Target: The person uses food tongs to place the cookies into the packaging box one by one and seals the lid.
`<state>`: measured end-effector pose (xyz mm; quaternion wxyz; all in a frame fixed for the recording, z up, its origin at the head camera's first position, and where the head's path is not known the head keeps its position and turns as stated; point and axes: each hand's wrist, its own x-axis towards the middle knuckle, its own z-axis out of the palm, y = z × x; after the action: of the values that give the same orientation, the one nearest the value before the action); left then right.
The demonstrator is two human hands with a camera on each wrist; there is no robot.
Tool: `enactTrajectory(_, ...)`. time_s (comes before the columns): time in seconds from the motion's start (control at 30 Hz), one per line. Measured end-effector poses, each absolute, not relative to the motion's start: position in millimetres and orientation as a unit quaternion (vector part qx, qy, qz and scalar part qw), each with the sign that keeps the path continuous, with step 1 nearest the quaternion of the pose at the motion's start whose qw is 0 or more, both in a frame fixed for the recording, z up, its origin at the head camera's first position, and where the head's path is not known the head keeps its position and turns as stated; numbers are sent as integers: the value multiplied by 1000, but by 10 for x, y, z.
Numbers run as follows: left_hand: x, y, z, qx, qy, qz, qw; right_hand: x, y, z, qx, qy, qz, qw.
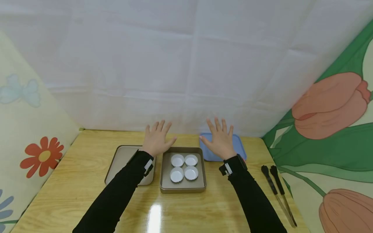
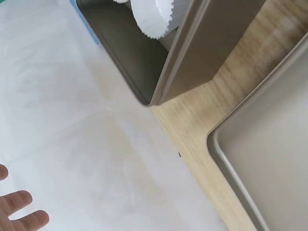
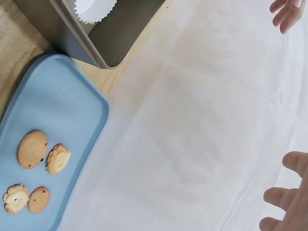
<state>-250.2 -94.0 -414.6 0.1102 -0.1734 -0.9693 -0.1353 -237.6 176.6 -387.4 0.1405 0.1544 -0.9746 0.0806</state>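
Spread wide and empty, my left hand (image 1: 156, 142) and right hand (image 1: 220, 141) are raised on either side of the baking tin (image 1: 183, 190), which holds four paper cups (image 1: 177, 174). Right of it lies a blue tray (image 1: 209, 156) bearing cookies (image 3: 32, 149); left, a shallow tray (image 1: 123, 160). Light touches should best spare those cups.

Head view high, forward and down; wrist views nearer, aslant, deep tin (image 1: 183, 190) in all
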Motion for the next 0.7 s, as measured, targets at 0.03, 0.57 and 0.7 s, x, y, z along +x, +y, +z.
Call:
enactTrajectory(0.03, -2479, -940, -4161, -176, -967, -144, 113, -2358, 1777, -3874, 154, -974, 84, 143)
enactTrajectory(0.57, -1973, -1005, -4588, -170, -952, -215, 134, -1875, 2082, -4156, 169, -963, 132, 161)
enactTrajectory(0.7, -1861, -983, -4711, -143, -953, -229, 136, -1788, 2175, -4201, 167, -961, 143, 167)
